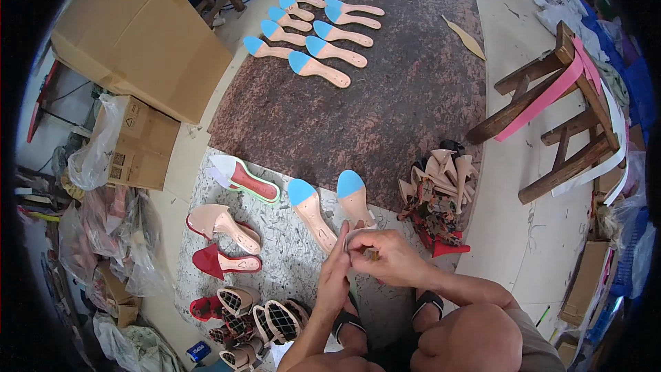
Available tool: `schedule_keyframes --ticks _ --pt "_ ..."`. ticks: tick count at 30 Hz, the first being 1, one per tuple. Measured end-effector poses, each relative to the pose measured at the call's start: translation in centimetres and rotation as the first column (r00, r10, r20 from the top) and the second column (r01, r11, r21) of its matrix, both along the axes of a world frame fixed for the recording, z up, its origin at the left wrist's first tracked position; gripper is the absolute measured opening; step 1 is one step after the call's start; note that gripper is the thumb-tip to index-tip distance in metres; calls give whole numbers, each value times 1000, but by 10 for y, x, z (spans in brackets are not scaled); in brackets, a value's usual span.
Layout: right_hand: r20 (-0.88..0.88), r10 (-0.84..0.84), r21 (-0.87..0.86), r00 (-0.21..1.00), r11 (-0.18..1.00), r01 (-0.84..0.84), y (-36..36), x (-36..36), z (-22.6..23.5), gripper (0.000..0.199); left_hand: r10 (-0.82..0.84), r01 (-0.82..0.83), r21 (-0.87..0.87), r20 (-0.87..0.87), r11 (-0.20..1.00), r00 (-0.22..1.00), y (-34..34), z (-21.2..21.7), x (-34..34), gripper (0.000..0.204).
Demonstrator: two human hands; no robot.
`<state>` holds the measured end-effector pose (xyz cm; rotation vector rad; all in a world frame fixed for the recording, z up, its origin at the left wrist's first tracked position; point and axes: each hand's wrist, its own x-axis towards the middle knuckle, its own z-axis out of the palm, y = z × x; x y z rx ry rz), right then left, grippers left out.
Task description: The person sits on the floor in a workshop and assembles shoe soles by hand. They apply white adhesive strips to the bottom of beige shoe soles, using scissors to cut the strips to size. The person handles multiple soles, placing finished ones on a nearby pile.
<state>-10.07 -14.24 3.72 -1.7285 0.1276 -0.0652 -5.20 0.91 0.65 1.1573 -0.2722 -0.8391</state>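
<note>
My left hand (334,272) and my right hand (389,258) meet low in the middle, fingers closed around a small pale piece (354,235) that they mostly hide. I cannot make out its kind. Just beyond them, two beige shoe insoles with blue toe ends lie on the scratched light board: the left insole (323,226) and the right insole (354,201), whose heel end is covered by the hands. Left of these are a red-lined insole with a green edge (255,184), a beige shoe upper on its insole (222,224) and a red mule shoe (224,260).
Several blue-toed insoles (321,71) lie in rows on the brown mat (330,120). Heeled shoes (441,196) are piled at right, more shoes (255,320) at lower left. A wooden stool (551,131) with pink strips stands right, a large carton (141,34) left.
</note>
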Motion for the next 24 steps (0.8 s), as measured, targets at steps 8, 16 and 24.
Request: schedule_keyframes --ticks 8,16,24 --pt "-204 -2 485 979 869 103 -9 -15 -16 11 348 -392 -5 -450 920 822 11 -4 19 57" --pt "-178 -191 582 965 771 260 -66 -33 -4 11 563 -669 -178 -412 721 716 45 7 54 51" --pt "166 -34 -116 986 992 53 0 14 18 13 115 -143 -185 -155 972 981 16 -7 17 69"
